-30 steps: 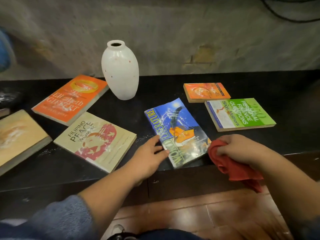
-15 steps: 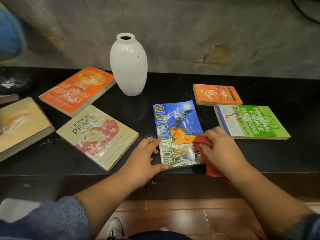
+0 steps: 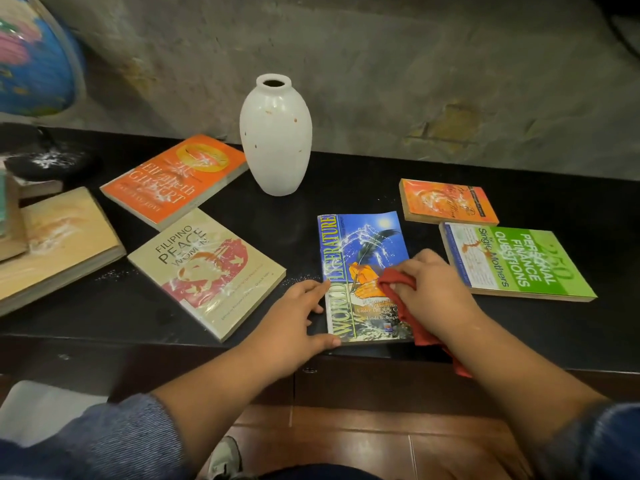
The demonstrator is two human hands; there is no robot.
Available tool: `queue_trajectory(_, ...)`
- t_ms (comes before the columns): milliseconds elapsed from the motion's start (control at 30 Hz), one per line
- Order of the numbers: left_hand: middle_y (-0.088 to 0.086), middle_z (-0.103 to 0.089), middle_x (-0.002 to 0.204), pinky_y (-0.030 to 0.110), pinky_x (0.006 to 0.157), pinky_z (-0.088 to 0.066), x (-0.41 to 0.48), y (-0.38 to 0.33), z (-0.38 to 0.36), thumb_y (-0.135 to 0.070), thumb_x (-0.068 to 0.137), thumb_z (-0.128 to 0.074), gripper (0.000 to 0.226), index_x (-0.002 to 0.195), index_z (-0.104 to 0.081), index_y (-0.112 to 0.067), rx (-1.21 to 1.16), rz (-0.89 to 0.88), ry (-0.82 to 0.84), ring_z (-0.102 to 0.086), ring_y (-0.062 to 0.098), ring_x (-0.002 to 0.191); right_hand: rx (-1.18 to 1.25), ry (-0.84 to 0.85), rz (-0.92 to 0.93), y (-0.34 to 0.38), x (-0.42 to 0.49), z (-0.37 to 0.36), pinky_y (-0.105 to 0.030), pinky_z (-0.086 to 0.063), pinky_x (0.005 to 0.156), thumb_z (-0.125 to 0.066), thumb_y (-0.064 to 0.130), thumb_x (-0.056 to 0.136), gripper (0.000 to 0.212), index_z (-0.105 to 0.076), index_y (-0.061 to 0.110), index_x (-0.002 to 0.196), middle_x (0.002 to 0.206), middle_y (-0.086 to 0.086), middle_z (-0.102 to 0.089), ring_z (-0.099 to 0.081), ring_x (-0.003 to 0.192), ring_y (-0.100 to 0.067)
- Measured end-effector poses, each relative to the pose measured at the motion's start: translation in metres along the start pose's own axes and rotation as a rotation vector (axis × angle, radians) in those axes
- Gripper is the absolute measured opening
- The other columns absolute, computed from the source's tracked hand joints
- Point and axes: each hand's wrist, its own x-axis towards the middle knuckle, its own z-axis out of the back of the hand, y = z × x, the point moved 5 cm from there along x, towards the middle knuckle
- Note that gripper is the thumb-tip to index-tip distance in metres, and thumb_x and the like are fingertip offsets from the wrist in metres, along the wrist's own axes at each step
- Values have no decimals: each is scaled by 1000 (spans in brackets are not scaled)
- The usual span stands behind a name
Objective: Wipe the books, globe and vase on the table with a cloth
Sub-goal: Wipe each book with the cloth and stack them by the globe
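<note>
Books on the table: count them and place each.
6: World Literature book under the red cloth; green finance book far right; small orange book behind it; Filipino Peace Women centre-left; Elizabeth Gilbert book beside the vase; tan book left. More may hide at the left edge.

The blue book (image 3: 360,258) reads "WORLD LITERATURE" along its left edge, with "Linda R." lower down. The beige book (image 3: 207,271) reads "FILIPINO PEACE WOMEN", the large orange book (image 3: 173,180) "Elizabeth GILBERT", and the green book (image 3: 516,261) "PERSONAL FINANCE QUESTIONS for Single Mothers". The small orange book's (image 3: 446,201) lettering is too blurred to read.
</note>
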Motion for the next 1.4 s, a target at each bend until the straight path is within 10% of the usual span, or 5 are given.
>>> queue_trajectory(1400, -16, -30, 140, 9, 86, -39, 0, 0, 2, -30, 77, -76, 90, 150, -23, -29, 44, 31, 28, -46, -2, 105, -101, 146, 107, 32, 12, -7, -26, -41, 87, -59, 27, 93, 29, -62, 26, 122, 109, 3, -48, -51, 103, -17)
